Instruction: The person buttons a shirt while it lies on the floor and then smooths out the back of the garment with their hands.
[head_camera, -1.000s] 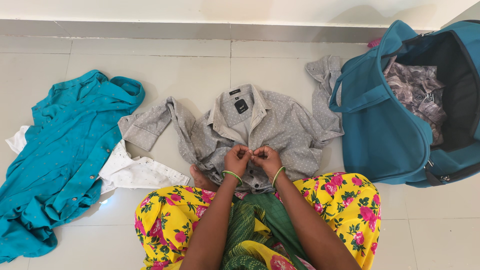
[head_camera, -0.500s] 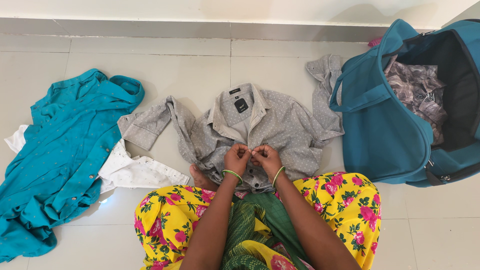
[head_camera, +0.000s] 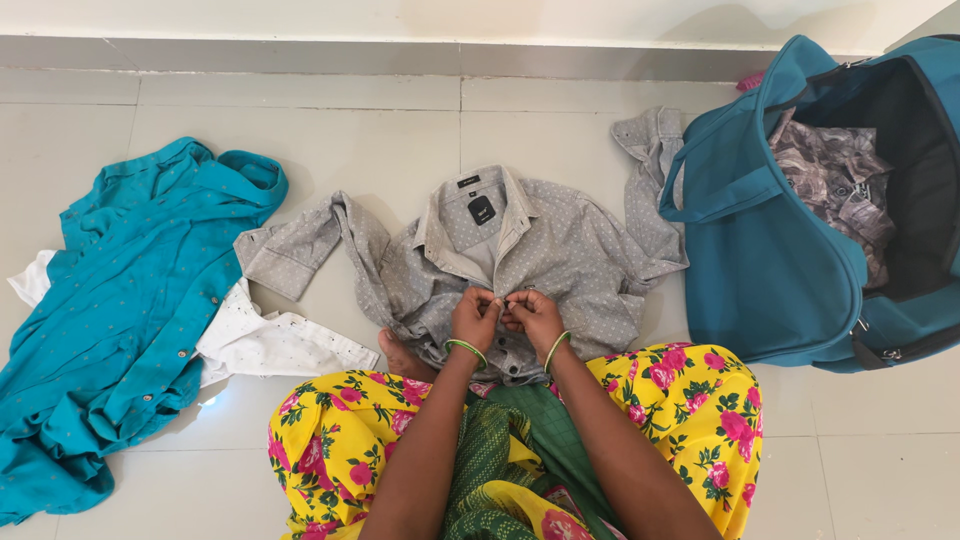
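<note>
Pale tiled floor (head_camera: 400, 130) by wall — both hands, left hand (head_camera: 474, 318) & right hand (head_camera: 535, 318), pinch grey shirt (head_camera: 560, 250), probably its placket.

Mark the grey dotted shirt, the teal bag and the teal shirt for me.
grey dotted shirt (head_camera: 585, 255): head view, on its chest panel.
teal bag (head_camera: 770, 270): head view, on its near side wall.
teal shirt (head_camera: 130, 310): head view, on its front panel.

Your left hand (head_camera: 473, 318) and right hand (head_camera: 535, 316) pinch the grey dotted shirt (head_camera: 560, 250) at frame centre; teal shirt (head_camera: 120, 300) lies left, open teal bag (head_camera: 800, 230) upper right
</note>
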